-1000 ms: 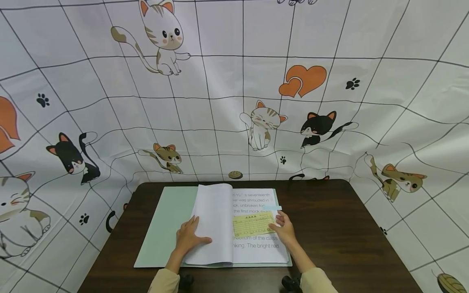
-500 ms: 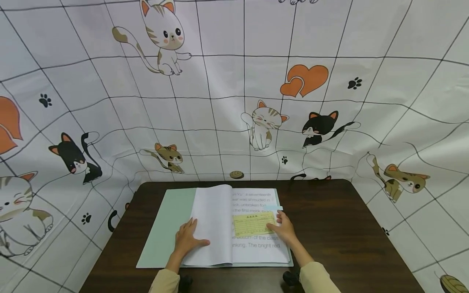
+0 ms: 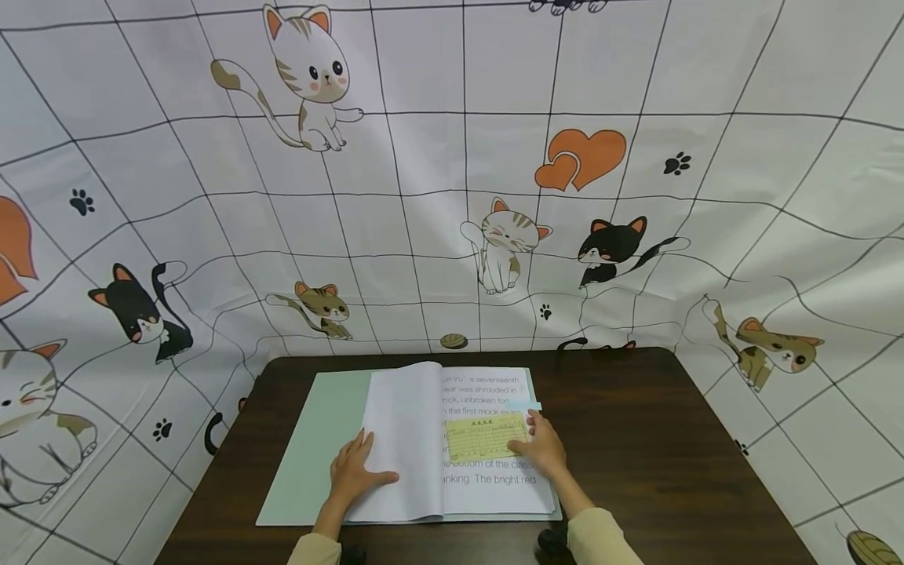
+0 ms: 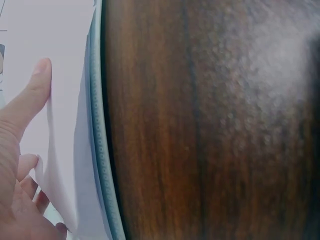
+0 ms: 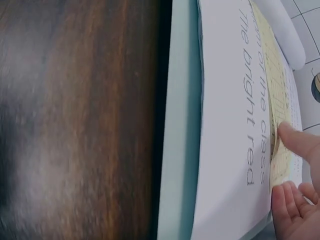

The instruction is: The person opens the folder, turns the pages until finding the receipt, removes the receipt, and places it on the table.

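Observation:
An open booklet with a pale green cover (image 3: 311,455) lies on the table, large print on its right page (image 3: 487,498). My left hand (image 3: 351,473) rests on the turned-over white page (image 3: 406,447), its thumb spread across the paper and its other fingers at the left edge. Over on the right page lies a yellow printed slip (image 3: 483,439) with a grid. My right hand (image 3: 542,447) pinches that slip's right end, thumb on top; the wrist view shows the slip (image 5: 275,85) bending up by the thumb. A light blue tab (image 3: 524,406) sticks out just above the right fingers.
The dark wood table (image 3: 636,439) extends on both sides of the booklet. A white grid-patterned curtain (image 3: 424,220) with cartoon cats hangs behind and around it. Small black objects (image 3: 554,541) show beside the sleeves at the near edge.
The turned-over page has shifted slightly left with the left hand, uncovering a little more print. The right thumb has moved slightly inward on the yellow slip. The head view has tilted a little.

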A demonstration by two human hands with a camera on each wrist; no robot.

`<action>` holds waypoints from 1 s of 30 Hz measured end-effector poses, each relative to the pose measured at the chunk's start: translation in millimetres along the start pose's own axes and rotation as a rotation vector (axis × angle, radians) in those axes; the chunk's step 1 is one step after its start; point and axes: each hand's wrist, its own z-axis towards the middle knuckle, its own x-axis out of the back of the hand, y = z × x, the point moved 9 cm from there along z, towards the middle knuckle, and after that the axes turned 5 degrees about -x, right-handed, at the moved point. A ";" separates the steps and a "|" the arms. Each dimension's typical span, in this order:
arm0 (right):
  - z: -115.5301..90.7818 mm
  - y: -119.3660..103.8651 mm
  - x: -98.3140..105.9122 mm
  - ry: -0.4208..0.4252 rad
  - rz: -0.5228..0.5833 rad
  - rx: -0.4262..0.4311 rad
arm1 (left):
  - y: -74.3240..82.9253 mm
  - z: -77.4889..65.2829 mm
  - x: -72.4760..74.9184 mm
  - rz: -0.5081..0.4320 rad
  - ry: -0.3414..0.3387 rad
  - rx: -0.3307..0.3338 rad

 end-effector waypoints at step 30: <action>-0.4 7.9 7.9 0.047 -0.028 -0.066 | -6.3 0.0 -5.3 -0.047 -0.015 0.039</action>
